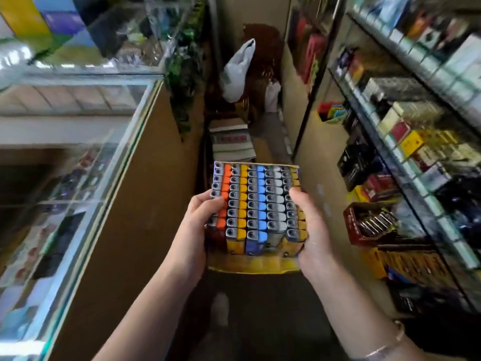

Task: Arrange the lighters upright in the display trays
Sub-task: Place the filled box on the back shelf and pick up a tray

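Both hands hold one display tray (pixel 253 267) of lighters (pixel 256 204) in mid-air, in the aisle between the surface and the shelves.

Left hand (pixel 201 225): grip curled round the tray's left side, thumb lying over the tops of the left-most row, at the orange caps. Fingers beneath are hidden.

Right hand (pixel 309 230): grip curled round the tray's right side, thumb pressed on the metal tops of the right-most row. Fingers wrap under the corner; their ends cannot be seen. A thin metallic bracelet (pixel 385 347) sits on this wrist.

Between the two grips: lighters stand upright, packed tight in straight rows running away from the body. Each top is a rounded silver metal hood with a dark round hole, paired with a smooth plastic cap. Cap colours by row, from left grip to right grip: orange, yellow, blue, pale grey, yellow. Bodies at the near edge show red, yellow, blue, clear-grey, yellow.

Tray itself: yellow cardboard, thin walls, a flap folded down at the near edge.

Outward of the left grip: a glass-topped surface (pixel 78 157) with green-tinted edges and a flat brown side panel; blurred goods inside.

Outward of the right grip: glass shelves (pixel 406 142) carrying rectangular packets and boxes; a dark red open box (pixel 364 222) of metallic items nearest the tray.

Beyond the tray: stacked cartons (pixel 230 142) on the floor and a white plastic bag (pixel 238 71).
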Tool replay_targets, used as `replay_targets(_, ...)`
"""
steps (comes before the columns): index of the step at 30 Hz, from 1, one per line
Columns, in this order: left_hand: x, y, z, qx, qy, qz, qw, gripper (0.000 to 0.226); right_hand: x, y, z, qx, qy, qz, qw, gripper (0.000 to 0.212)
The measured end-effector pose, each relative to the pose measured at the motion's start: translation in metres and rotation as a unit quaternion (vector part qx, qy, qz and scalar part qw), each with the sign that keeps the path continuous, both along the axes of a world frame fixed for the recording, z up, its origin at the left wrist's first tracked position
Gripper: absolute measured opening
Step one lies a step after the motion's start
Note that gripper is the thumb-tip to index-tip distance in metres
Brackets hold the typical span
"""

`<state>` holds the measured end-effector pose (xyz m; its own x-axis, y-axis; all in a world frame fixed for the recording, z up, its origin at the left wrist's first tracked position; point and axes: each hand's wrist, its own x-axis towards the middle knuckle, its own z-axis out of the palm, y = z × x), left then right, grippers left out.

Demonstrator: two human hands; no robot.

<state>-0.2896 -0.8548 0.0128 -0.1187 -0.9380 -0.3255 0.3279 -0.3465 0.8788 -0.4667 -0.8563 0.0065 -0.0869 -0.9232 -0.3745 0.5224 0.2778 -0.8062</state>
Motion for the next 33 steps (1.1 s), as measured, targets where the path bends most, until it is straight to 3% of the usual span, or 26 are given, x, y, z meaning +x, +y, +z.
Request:
replay_targets(7,-0.008,-0.124,0.004,-0.008,-0.001,-0.097,0.995,0.056,-0.012,-0.098,0.011,-0.001,0.002,-0.048,0.999,0.052)
replay_targets(12,-0.022,-0.206,0.005,-0.015,-0.02,-0.133,0.991,0.044,-0.02,-0.163,0.009,0.008,-0.015,-0.095,0.995,0.056)
replay_targets(16,-0.049,-0.259,0.0,-0.001,-0.017,-0.162,0.987,0.056,-0.044,-0.206,0.001,-0.001,-0.015,-0.159,0.987,0.032)
replay_targets(18,-0.068,-0.287,-0.005,0.014,-0.014,-0.167,0.986,0.054,-0.061,-0.229,-0.003,-0.002,-0.015,-0.173,0.985,0.035)
replay_targets(22,-0.113,-0.344,-0.019,0.038,-0.003,-0.157,0.987,0.031,-0.102,-0.282,-0.009,0.002,-0.004,-0.159,0.987,0.054)
replay_targets(30,-0.202,-0.448,-0.028,0.047,-0.006,-0.146,0.988,0.046,-0.196,-0.395,-0.015,-0.007,0.045,-0.113,0.993,0.041)
replay_targets(33,-0.221,-0.481,-0.034,0.047,-0.016,-0.141,0.989,0.047,-0.217,-0.428,-0.022,0.005,0.038,-0.096,0.995,0.051)
